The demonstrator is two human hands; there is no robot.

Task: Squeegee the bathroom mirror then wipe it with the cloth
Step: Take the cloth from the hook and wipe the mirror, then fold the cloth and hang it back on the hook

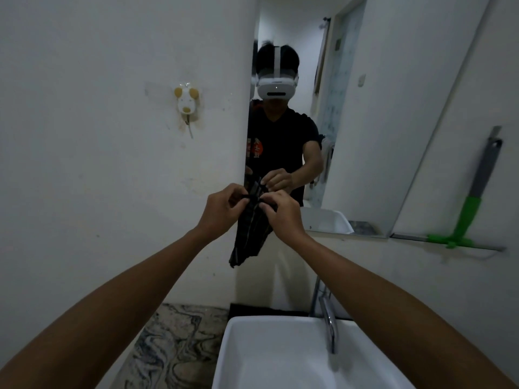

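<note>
Hands are holding the dark cloth [250, 231] in front of the mirror [351, 136]: the left hand [222, 209] and right hand [280, 213] are each pinching its top edge with curled fingers, leaving the rest hanging below. The green squeegee [466, 220] is leaning on the ledge right of the mirror; the sink [241, 346] is sitting below it.

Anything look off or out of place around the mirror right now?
Nothing spilled or broken. The green squeegee leans on the shelf right of the mirror, and both hands pinch the dark cloth.
</note>
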